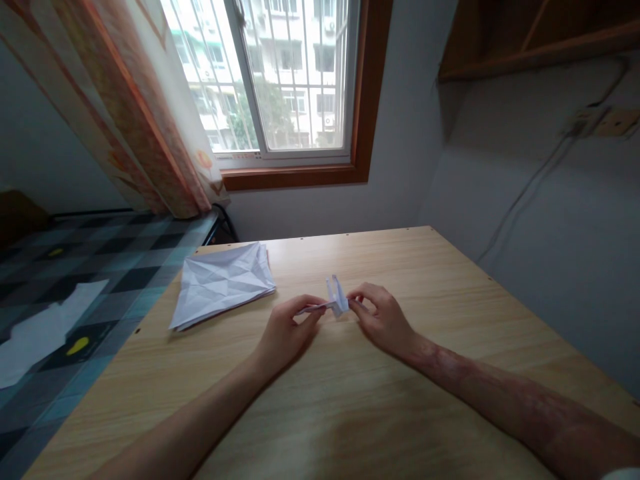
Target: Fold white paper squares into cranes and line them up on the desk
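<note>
A small folded white paper figure point(340, 305) is held between my hands, a little above the wooden table. Two narrow points stick up from its middle, and a flat part reaches out to each side. My left hand point(295, 323) pinches the left part between thumb and fingers. On the other side, my right hand point(379, 313) is closed in a pinch on the right part, whose tip is mostly hidden by the fingers. To the left lies a stack of creased white paper sheets point(223, 280), apart from both hands.
The light wooden table point(320, 413) runs to the wall below a barred window point(300, 87). At left, a checked bed point(125, 247) carries white paper point(50, 323). A patterned curtain point(135, 100) hangs above it. A shelf point(540, 47) and a cable point(520, 197) are at right.
</note>
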`<state>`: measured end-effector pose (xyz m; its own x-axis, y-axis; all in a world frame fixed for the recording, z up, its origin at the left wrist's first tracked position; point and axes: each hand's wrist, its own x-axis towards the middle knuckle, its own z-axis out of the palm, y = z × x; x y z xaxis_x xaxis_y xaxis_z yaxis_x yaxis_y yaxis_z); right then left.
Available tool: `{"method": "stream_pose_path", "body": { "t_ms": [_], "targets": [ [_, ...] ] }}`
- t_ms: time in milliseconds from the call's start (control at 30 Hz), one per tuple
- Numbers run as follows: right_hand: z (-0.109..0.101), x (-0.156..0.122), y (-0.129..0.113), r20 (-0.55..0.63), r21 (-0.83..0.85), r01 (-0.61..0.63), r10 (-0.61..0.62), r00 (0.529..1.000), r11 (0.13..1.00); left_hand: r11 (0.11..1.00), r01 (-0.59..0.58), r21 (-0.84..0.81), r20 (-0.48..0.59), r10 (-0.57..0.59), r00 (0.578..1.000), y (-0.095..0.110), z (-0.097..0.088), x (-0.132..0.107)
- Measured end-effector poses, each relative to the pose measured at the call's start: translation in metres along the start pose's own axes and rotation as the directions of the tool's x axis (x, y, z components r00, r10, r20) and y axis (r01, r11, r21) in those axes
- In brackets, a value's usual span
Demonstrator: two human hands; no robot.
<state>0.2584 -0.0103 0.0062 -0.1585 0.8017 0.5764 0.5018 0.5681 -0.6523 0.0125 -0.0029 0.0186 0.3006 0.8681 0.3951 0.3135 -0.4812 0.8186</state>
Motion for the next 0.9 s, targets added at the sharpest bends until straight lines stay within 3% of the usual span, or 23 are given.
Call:
{"method": "stream_pose_path", "body": {
  "t_ms": [400, 700, 900],
  "targets": [
    [-0.011, 0.003, 0.001, 0.049, -0.157, 0.184, -0.179, 0.983, 0.970, 0.976, -0.088, 0.201, 0.023, 0.085, 0.996, -0.003, -0.008, 0.001],
    [-0.019, 0.007, 0.007, 0.203, -0.264, 0.366, -0.320, 0.926, 0.892, 0.920, -0.174, 0.351, 0.055, 0.165, 0.985, -0.003, -0.009, 0.002],
    [-0.026, 0.012, 0.010, 0.281, -0.285, 0.418, -0.341, 0.897, 0.863, 0.875, -0.279, 0.397, 0.101, 0.260, 0.960, -0.006, -0.007, 0.002]
  ]
}}
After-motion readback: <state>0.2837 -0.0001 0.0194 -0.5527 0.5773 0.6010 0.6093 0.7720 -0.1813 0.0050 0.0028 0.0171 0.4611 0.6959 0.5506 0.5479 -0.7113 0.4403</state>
